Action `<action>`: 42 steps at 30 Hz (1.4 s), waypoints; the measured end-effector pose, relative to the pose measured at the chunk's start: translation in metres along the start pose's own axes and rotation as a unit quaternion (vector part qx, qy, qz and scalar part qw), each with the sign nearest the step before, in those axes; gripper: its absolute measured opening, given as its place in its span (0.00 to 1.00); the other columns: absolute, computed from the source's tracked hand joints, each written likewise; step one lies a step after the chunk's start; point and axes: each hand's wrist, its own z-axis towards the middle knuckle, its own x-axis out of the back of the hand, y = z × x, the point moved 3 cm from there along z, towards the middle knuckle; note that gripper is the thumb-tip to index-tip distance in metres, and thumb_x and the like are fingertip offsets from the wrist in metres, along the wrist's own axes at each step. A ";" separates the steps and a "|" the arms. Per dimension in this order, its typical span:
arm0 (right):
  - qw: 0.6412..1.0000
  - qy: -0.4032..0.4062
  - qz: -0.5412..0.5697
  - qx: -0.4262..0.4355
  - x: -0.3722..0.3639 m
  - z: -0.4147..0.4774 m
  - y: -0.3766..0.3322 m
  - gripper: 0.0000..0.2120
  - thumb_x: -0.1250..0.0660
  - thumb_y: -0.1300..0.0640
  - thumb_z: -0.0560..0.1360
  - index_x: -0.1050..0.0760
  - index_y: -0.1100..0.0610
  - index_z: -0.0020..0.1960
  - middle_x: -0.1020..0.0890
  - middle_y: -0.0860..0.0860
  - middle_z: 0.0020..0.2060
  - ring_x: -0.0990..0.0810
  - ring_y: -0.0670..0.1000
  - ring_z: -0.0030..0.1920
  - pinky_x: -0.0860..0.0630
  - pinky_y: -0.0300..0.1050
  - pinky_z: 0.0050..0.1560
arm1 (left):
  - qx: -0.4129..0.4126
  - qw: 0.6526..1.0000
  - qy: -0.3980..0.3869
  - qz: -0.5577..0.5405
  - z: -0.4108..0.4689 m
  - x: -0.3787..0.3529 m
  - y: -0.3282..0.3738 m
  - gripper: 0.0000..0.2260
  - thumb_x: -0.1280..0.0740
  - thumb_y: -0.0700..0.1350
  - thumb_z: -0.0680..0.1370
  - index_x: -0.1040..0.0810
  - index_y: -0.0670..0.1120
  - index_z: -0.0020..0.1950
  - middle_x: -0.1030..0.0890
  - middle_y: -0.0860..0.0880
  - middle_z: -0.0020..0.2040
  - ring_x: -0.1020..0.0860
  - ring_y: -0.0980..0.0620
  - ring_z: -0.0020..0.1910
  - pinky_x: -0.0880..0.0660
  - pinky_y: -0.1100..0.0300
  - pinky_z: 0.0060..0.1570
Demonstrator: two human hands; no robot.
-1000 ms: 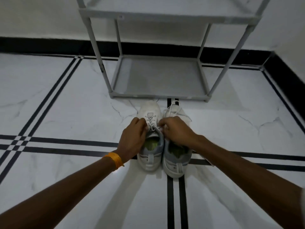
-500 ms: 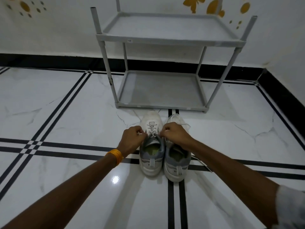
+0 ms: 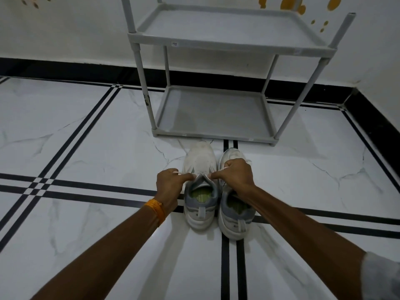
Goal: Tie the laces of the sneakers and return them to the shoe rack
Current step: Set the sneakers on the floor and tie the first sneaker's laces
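Pulling the laces (image 3: 213,169) of the left sneaker (image 3: 200,187) outward was the step in hand, judging by the head view, the only one given. Left hand (image 3: 170,187) sat at 9 o'clock of the shoe's tongue, fingers pinched on a white lace end; right hand (image 3: 237,176) sat at 3 o'clock, also clenched on a lace end, thumb & forefinger tips close to the tongue. Whether a knot was already formed btwn the hands couldn't be told, too small.

To do it well, I'd say: keep both ends level & pull w/ equal tension straight out to 9 & 3, so the crossing seats flat on the tongue and not off to one side. Hold the shoe steady on the floor; it looked light enough to slide. Don't let go of either end before the loop is made.

Both sneakers stood side by side, touching, on the white marble floor (image 3: 86,234), near the front of the shoe rack (image 3: 231,42). Right sneaker (image 3: 234,217) lay partly under the right wrist, its laces looked loose. Each shoe's long axis ran 6 to 12 o'clock: heels toward the person, toes pointing at the rack's bottom shelf (image 3: 213,112), which showed no shoes on it.
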 end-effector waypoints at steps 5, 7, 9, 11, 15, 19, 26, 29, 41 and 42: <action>0.999 0.033 -0.020 0.014 0.000 -0.004 0.002 0.25 0.18 0.46 0.57 0.34 0.55 0.25 0.29 0.48 0.21 0.32 0.47 0.23 0.34 0.41 0.27 | -0.055 0.995 0.030 0.076 0.001 0.002 0.004 0.18 0.20 0.42 0.64 0.29 0.42 0.28 0.29 0.49 0.26 0.29 0.53 0.27 0.33 0.64 0.25; 0.999 0.030 -0.030 0.020 0.001 -0.005 0.000 0.25 0.18 0.46 0.58 0.34 0.54 0.25 0.29 0.48 0.21 0.32 0.47 0.23 0.35 0.40 0.26 | -0.065 0.995 0.033 0.070 -0.004 0.002 0.005 0.19 0.20 0.40 0.65 0.32 0.43 0.27 0.31 0.49 0.25 0.32 0.54 0.25 0.36 0.70 0.19; 0.998 0.030 -0.040 0.023 0.001 -0.005 0.000 0.25 0.18 0.46 0.57 0.34 0.54 0.25 0.29 0.48 0.22 0.32 0.47 0.23 0.36 0.40 0.26 | -0.065 0.996 0.038 0.057 -0.007 0.002 0.004 0.21 0.20 0.38 0.65 0.33 0.44 0.26 0.32 0.50 0.25 0.33 0.54 0.25 0.38 0.73 0.16; 0.998 0.034 -0.051 0.028 0.000 -0.005 0.000 0.25 0.18 0.45 0.58 0.34 0.54 0.25 0.29 0.48 0.22 0.32 0.47 0.23 0.36 0.40 0.26 | -0.072 0.995 0.039 0.060 -0.006 0.002 0.003 0.20 0.20 0.39 0.65 0.33 0.45 0.26 0.30 0.51 0.25 0.32 0.54 0.25 0.37 0.73 0.17; 0.995 -0.004 -0.063 0.080 0.003 -0.007 -0.002 0.24 0.22 0.47 0.64 0.34 0.54 0.25 0.30 0.48 0.22 0.32 0.48 0.24 0.35 0.42 0.29 | -0.121 0.989 0.000 0.085 -0.009 0.006 0.011 0.18 0.22 0.43 0.69 0.31 0.46 0.31 0.27 0.53 0.29 0.28 0.58 0.28 0.34 0.75 0.21; 0.983 -0.117 -0.060 0.128 0.032 -0.004 -0.019 0.18 0.30 0.52 0.74 0.24 0.64 0.33 0.21 0.51 0.29 0.26 0.47 0.28 0.27 0.43 0.34 | -0.194 0.971 -0.053 0.129 -0.010 0.030 0.039 0.19 0.28 0.49 0.74 0.33 0.45 0.31 0.31 0.50 0.28 0.33 0.54 0.29 0.34 0.63 0.31; 0.961 -0.214 -0.069 0.158 0.099 0.002 -0.097 0.14 0.30 0.54 0.75 0.24 0.57 0.32 0.25 0.50 0.28 0.34 0.46 0.26 0.37 0.39 0.27 | -0.373 0.882 -0.154 0.244 -0.032 0.050 0.132 0.15 0.29 0.50 0.75 0.30 0.49 0.32 0.28 0.52 0.31 0.30 0.55 0.31 0.30 0.60 0.35; 0.956 -0.186 -0.053 0.222 0.110 -0.005 -0.138 0.14 0.32 0.52 0.76 0.25 0.56 0.34 0.25 0.48 0.28 0.32 0.46 0.27 0.34 0.39 0.28 | -0.518 0.737 -0.215 0.377 -0.050 0.029 0.147 0.10 0.30 0.51 0.76 0.23 0.47 0.39 0.21 0.51 0.47 0.25 0.55 0.37 0.24 0.56 0.37; 0.947 -0.002 -0.216 0.238 0.102 -0.005 -0.140 0.22 0.29 0.64 0.70 0.27 0.53 0.62 0.25 0.54 0.57 0.23 0.53 0.50 0.23 0.49 0.50 | -0.181 0.905 -0.302 0.239 -0.013 0.005 0.179 0.11 0.31 0.48 0.77 0.24 0.44 0.38 0.27 0.49 0.30 0.32 0.56 0.25 0.36 0.67 0.24; 0.951 -0.062 -0.201 0.226 0.092 -0.008 -0.134 0.22 0.26 0.63 0.68 0.25 0.54 0.61 0.23 0.55 0.56 0.22 0.53 0.49 0.22 0.49 0.50 | -0.173 0.905 -0.309 0.234 -0.015 0.005 0.179 0.11 0.32 0.49 0.77 0.24 0.44 0.39 0.27 0.49 0.31 0.33 0.56 0.25 0.36 0.66 0.24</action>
